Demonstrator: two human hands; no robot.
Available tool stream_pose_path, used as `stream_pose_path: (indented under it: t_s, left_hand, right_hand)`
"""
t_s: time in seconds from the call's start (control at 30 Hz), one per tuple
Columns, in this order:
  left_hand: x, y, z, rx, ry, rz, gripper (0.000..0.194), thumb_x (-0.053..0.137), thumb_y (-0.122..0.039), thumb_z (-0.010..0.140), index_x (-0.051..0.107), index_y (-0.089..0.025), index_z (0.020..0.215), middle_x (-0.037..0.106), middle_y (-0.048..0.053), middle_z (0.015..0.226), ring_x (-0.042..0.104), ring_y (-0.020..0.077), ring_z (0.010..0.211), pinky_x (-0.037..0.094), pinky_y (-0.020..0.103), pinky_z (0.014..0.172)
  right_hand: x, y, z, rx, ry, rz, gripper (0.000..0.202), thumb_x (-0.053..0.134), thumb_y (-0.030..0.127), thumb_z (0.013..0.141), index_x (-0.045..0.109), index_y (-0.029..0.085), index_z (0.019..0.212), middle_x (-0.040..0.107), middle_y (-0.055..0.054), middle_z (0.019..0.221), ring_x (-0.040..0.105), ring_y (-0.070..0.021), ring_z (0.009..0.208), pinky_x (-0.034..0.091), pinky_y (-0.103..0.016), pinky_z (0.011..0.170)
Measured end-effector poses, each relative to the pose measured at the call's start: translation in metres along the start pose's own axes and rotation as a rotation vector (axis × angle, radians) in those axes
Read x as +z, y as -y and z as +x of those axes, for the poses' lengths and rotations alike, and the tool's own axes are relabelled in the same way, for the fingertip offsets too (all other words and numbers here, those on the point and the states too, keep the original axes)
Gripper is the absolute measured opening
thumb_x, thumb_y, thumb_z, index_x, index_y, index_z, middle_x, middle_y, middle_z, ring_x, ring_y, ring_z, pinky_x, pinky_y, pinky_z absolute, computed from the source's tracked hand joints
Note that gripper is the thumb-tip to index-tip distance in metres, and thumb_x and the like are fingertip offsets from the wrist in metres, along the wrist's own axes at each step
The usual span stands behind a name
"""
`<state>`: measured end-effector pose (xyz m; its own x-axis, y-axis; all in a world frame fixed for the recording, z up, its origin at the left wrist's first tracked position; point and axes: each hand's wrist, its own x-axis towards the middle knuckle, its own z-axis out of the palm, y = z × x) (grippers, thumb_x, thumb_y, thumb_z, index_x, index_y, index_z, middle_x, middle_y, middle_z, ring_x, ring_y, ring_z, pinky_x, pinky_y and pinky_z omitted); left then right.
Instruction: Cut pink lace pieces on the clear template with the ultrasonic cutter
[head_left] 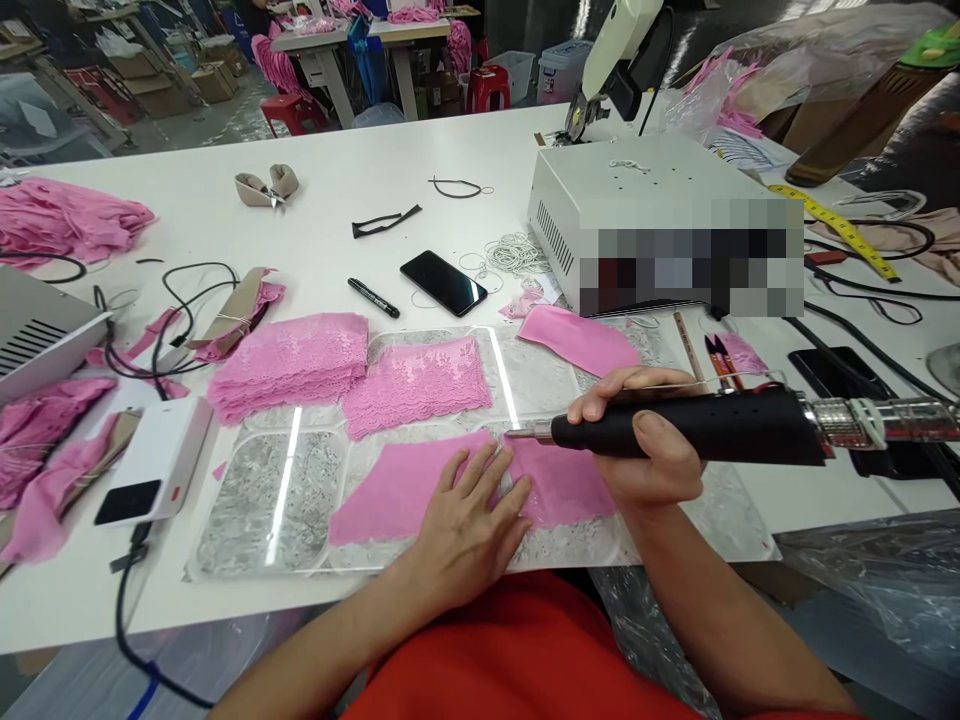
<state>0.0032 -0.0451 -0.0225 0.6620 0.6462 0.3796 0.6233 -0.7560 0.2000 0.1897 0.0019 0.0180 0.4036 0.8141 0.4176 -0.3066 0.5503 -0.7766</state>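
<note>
Pink fabric pieces (401, 490) lie on a clear plastic sheet (262, 500) at the front of the table. My left hand (472, 520) rests flat on them with its fingers spread. In my right hand (660, 450) is a black handheld tool (735, 428), held level. Its thin metal tip points left and is just above or on the fabric, near my left fingertips. Beyond my left hand lies pink lace (424, 380), with a stack of pink lace pieces (292, 362) to its left. A smooth pink piece (577, 338) lies beyond my right hand.
A grey box-shaped machine (637, 185) stands at the back right, near a yellow tape measure (847, 235). Behind the lace lie a phone (444, 282) and a marker (373, 297). A white device (157, 460) with a cable sits at left, among pink bundles (67, 215).
</note>
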Motion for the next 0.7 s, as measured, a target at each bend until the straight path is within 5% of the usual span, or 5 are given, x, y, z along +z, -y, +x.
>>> stream_pose_path:
  t_s: [0.7]
  left_hand:
    - [-0.0005,0.0008,-0.0006,0.043,-0.015,0.009,0.029,0.055,-0.027,0.096,0.064,-0.016,0.122,0.061,0.015,0.133,0.053,0.0326,0.128,0.041,0.050,0.106]
  right_hand:
    - [0.0023,0.0016,-0.0003,-0.047,0.040,0.059,0.013,0.062,0.023,0.074,0.064,0.022,0.087,0.064,0.001,0.076,0.059,-0.0119,0.056,0.054,-0.031,0.051]
